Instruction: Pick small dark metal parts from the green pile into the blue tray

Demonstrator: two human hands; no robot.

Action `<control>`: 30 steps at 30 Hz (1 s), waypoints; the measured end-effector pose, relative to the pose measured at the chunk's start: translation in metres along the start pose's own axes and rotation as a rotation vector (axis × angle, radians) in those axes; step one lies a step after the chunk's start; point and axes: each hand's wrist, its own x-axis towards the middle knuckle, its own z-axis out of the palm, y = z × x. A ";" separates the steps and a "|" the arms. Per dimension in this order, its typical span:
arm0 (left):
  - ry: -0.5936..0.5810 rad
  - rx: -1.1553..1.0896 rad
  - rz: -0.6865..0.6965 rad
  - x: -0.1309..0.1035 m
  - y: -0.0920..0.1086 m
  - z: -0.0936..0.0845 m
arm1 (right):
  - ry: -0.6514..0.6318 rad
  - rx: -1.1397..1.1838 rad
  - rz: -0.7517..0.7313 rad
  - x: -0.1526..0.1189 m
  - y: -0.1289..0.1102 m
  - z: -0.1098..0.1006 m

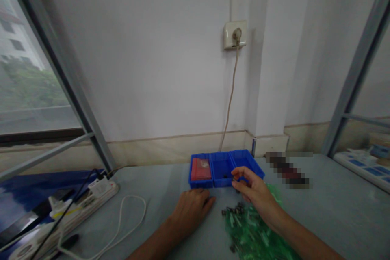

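Observation:
Three blue bins (222,169) stand side by side near the wall. The left bin holds a red packet (200,169), and a small dark piece lies in the middle one. My right hand (250,187) is at the front of the right bin, with thumb and fingers pinched on a tiny dark part too small to name. Below it lies a green plastic bag (258,231), with small dark metal parts (236,209) at its upper left edge. My left hand (195,205) rests palm down on the table in front of the left bin, fingers slightly curled, nothing seen in it.
On the left of the table (164,178) are a white power strip (100,197) with plugs and a looped white cable (120,219). A blurred-out object (288,170) lies right of the bins. A wall socket (234,35) has a hanging cord. Metal posts stand at both sides.

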 end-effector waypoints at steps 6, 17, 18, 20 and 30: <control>0.000 -0.001 -0.001 0.000 0.000 0.001 | -0.038 0.006 -0.005 0.001 0.003 -0.002; 0.005 0.005 0.001 0.000 0.000 0.001 | -0.098 0.279 0.074 0.003 0.005 0.001; 0.006 0.003 -0.001 0.000 0.000 0.001 | -0.106 0.305 0.087 0.003 0.004 0.001; 0.005 -0.001 -0.007 0.000 0.000 0.001 | -0.113 0.350 0.117 0.003 0.004 0.000; -0.009 -0.024 -0.013 0.000 -0.001 0.001 | -0.060 0.347 0.132 0.005 0.009 -0.003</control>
